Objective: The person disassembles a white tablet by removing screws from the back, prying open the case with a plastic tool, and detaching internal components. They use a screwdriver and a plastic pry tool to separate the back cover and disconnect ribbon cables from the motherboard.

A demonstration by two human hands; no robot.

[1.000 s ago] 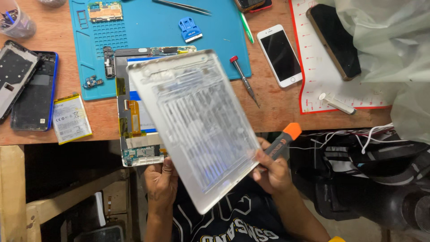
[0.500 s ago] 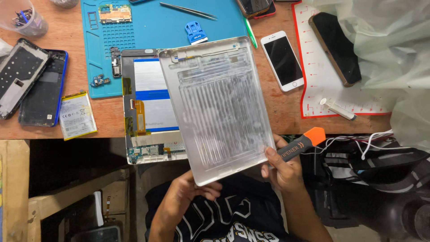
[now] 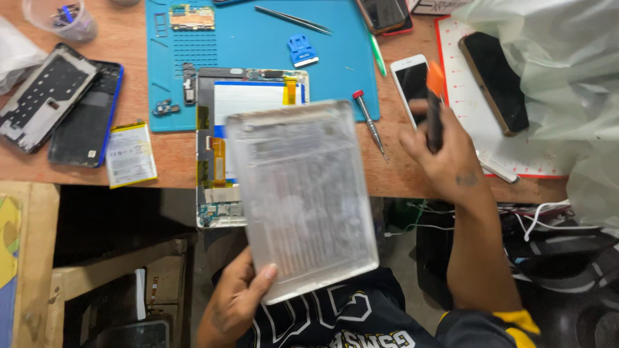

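The left hand (image 3: 238, 299) pinches the silver tablet back cover (image 3: 301, 196) at its six o'clock corner; the right hand (image 3: 445, 151), at three o'clock, grips an orange-tipped tool (image 3: 434, 106) above the counter (image 3: 174, 154).

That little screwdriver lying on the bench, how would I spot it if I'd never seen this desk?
Start at the big blue work mat on the wooden bench. At the mat's lower right corner, between the silver back cover held in the left hand and the right hand, lies the screwdriver. It is a thin metal shaft with a red cap, unlike the tweezers higher up.
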